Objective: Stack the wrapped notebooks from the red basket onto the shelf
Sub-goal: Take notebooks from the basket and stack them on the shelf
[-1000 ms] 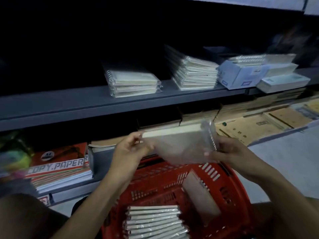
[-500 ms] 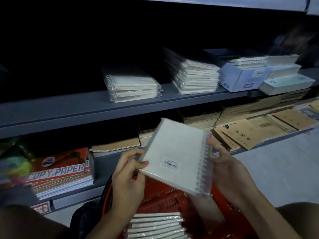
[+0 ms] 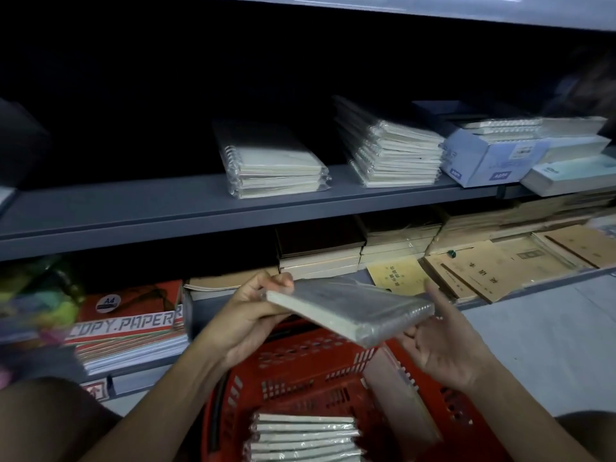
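The grip is split between two hands: the left hand (image 3: 248, 315) is pinching the far left corner of a clear-wrapped, spiral-bound white notebook (image 3: 350, 310), thumb on top and fingers curled beneath, while the right hand (image 3: 443, 345) is lying open and relaxed beside the spiral edge, its fingers straight and at most brushing the wrap. The notebook is hanging tilted in the air just above the red plastic basket (image 3: 300, 365), where a stack of more wrapped notebooks (image 3: 303, 438) is waiting (another is leaning against the right wall). It is looking light and fairly stiff, though the film is probably slippery, so supporting both short edges seems wiser than one corner. Further off, the grey metal shelf (image 3: 133, 208) is carrying a low pile of wrapped notebooks (image 3: 273, 168) and a taller pile (image 3: 390, 155).
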Motion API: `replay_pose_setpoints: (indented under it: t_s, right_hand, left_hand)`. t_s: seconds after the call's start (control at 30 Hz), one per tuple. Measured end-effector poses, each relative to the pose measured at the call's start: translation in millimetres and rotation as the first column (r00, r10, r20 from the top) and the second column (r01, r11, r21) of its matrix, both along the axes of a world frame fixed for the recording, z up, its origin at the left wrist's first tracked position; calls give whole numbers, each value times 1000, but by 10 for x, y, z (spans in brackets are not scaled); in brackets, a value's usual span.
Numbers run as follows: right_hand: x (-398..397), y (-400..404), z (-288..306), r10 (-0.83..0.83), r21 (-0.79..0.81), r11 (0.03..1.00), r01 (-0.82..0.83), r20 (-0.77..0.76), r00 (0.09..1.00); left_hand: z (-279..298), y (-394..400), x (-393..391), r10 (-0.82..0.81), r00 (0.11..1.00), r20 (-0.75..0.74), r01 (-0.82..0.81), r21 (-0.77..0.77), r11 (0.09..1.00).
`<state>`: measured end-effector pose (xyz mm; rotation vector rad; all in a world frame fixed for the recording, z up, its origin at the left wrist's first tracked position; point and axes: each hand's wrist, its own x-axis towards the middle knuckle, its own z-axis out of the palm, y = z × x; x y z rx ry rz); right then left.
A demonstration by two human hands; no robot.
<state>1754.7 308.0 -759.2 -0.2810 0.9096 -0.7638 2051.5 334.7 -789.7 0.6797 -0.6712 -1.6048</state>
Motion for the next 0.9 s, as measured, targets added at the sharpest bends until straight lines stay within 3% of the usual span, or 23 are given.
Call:
replay_pose_setpoints:
  t_s: [0.1, 0.27, 0.37, 0.5, 0.6, 0.63, 0.73, 0.8, 0.9]
  right_hand:
    - [49, 58, -86, 97, -2, 995, -98, -23, 995]
    - [248, 357, 37, 199, -84, 979, -187, 167, 966]
    - [558, 519, 125, 177, -190, 974, -125, 287, 942]
    - [1062, 611, 230, 60, -248, 968, 23, 323, 945]
    - [1380, 559, 400, -26, -264, 948, 179, 495, 868]
    - [1431, 542, 453, 14, -328, 931, 160, 469, 883]
    - [1360, 515, 540, 48, -478, 877, 46, 183, 982]
    - [1163, 448, 544, -64, -452, 889, 80, 52, 997]
    - [938, 295, 580, -208, -506, 845, 174, -12, 978]
  left_hand:
    - [56, 34, 39, -13, 999, -46, 15, 49, 999]
    - [392, 183, -109, 114, 985, -126, -91, 179, 980]
    - [518, 297, -268, 224, 958, -181, -197, 160, 967]
    - [773, 395, -492, 120, 979, -162, -102, 114, 988]
    - [839, 449, -525, 75, 996, -43, -74, 25, 997]
    - [851, 439, -495, 104, 994, 17, -104, -6, 995]
    - [937, 368, -332, 161, 968, 194, -151, -66, 986]
    - [1004, 347, -217, 174, 963, 205, -166, -58, 984]
    - [1008, 331, -112, 176, 951, 254, -160, -83, 984]
